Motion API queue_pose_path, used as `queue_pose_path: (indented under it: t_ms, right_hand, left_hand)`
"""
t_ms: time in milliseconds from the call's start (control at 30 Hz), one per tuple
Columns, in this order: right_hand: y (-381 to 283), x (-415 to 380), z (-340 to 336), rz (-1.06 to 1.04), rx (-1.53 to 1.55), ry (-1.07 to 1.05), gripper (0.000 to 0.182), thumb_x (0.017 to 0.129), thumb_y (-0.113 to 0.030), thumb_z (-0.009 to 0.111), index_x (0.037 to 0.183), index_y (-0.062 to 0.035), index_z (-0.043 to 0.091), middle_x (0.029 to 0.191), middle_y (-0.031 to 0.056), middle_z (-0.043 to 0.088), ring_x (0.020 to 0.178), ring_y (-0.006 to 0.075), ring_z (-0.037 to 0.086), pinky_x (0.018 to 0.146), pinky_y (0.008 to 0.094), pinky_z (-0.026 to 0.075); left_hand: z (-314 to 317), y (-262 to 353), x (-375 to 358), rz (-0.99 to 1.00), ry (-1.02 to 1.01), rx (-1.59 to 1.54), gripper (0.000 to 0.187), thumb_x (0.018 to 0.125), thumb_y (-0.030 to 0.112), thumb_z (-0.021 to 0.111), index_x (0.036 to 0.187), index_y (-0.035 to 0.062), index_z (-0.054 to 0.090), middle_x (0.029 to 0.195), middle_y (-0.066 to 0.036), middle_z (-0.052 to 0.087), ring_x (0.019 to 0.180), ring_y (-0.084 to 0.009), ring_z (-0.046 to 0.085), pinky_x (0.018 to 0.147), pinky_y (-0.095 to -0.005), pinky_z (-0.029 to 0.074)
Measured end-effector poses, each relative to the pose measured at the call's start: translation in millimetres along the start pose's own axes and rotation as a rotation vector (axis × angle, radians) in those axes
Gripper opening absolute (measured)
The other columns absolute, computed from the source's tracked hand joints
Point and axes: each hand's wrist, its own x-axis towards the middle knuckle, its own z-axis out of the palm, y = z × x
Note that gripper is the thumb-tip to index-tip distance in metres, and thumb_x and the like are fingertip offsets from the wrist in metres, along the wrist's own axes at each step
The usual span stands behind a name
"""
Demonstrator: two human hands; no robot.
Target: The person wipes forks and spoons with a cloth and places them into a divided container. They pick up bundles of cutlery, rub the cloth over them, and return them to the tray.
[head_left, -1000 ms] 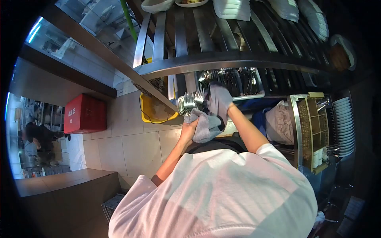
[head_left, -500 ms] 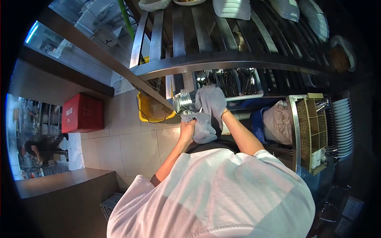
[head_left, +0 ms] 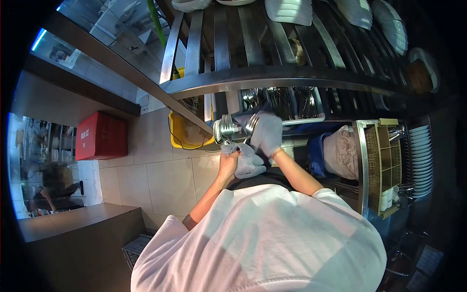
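A fanned bunch of metal forks (head_left: 224,128) stands up out of my left hand (head_left: 228,163), which is closed around the handles with a grey cloth (head_left: 248,163) bunched against them. Just to the right, my right hand (head_left: 266,136) is covered by grey cloth or a glove and closed on a piece of cutlery (head_left: 251,123), whose head points up beside the bunch. The covering hides its fingers. Beyond both hands, a white-rimmed tray (head_left: 311,119) under the rack holds cutlery in separate compartments.
A slatted metal rack (head_left: 272,73) with white dishes (head_left: 289,12) spans the top. Beneath its left end is a yellow bin (head_left: 187,141); a red box (head_left: 103,136) stands farther left. To the right are a tan divided basket (head_left: 386,168) and stacked plates (head_left: 420,160). Another person's arm shows far left.
My right hand has come away from the cloth by my left hand, moving slightly right, and a piece of cutlery now shows in it. The left hand has barely moved.
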Motion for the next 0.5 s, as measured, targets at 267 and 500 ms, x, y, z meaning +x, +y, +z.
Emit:
queue_pose_path:
  t_ms: [267, 500]
  right_hand:
    - [24.7, 36.0, 70.8, -0.312, 0.313, 0.008, 0.015, 0.068, -0.021, 0.059, 0.062, -0.0076, 0.063, 0.06, 0.0126, 0.059, 0.054, 0.0278, 0.059, 0.05, 0.0374, 0.044]
    - [49.2, 15.9, -4.8, -0.572, 0.491, -0.031, 0.016, 0.068, -0.026, 0.058, 0.074, -0.011, 0.061, 0.062, 0.0126, 0.056, 0.06, 0.0275, 0.058, 0.052, 0.0375, 0.045]
  left_hand:
    - [-6.4, -10.5, -7.5, -0.151, 0.031, -0.049, 0.023, 0.081, 0.006, 0.052, 0.103, -0.0008, 0.055, 0.091, -0.007, 0.06, 0.08, -0.0152, 0.057, 0.069, -0.0289, 0.046]
    - [-19.3, -5.8, 26.1, 0.021, 0.031, 0.158, 0.02, 0.081, 0.006, 0.055, 0.099, -0.0001, 0.058, 0.089, -0.006, 0.062, 0.077, -0.0139, 0.059, 0.069, -0.0268, 0.047]
